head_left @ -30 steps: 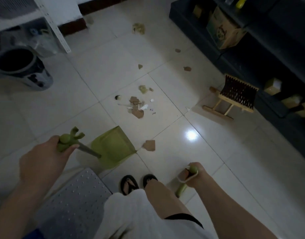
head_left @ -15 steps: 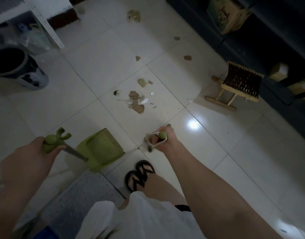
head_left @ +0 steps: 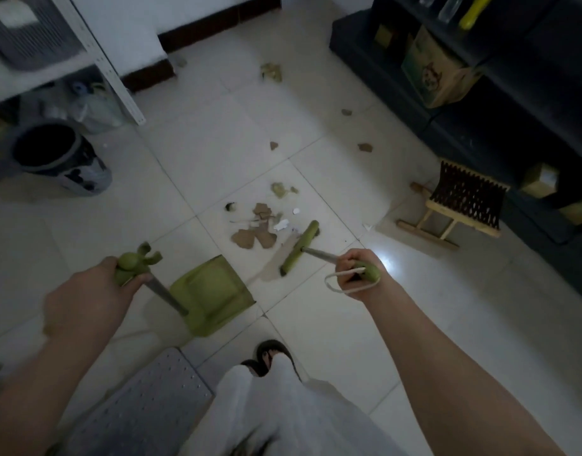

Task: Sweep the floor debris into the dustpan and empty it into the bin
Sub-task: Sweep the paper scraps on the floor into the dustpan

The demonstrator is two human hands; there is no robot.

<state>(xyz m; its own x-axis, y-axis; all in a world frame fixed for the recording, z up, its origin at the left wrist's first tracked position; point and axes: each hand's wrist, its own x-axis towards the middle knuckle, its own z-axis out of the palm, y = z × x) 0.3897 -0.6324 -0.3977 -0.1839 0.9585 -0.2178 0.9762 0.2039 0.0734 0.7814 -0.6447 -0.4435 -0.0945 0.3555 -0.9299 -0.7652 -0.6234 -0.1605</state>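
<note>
**On the floor tiles: broom beside the pile, pan at the ready**

Down on the pale tiles the risk, as I read it, is scatter. The broom (head_left: 299, 246) head sits just right of the debris pile (head_left: 256, 232), and a quick stroke could flick those light paper bits wide of the dustpan (head_left: 214, 291) or over its lip. The pan could also skid if I don't hold it down. Stray scraps (head_left: 365, 147) at the far right are easy to forget.

Positions now: my right hand (head_left: 362, 274) is curled round the broom's handle end, cord loop dangling, with the pile off to its far left. My left hand (head_left: 85, 291) grips the knob atop the dustpan's handle. The pan rests on the floor between my hands, just near-left of the pile. The bin (head_left: 49, 156) stands far left, well apart from both hands.
</note>
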